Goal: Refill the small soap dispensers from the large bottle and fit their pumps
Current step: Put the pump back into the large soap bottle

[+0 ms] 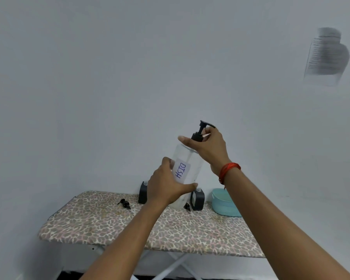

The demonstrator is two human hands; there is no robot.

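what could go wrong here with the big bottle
The big bottle is tilted, gripped by the left hand alone while the right hand works its pump; it may slip, or spill once the pump loosens. The small dispensers stand close behind it without pumps and could be knocked over.

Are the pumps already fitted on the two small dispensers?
No: the left dispenser and right dispenser stand open-topped, while the left pump and right pump lie on the table.
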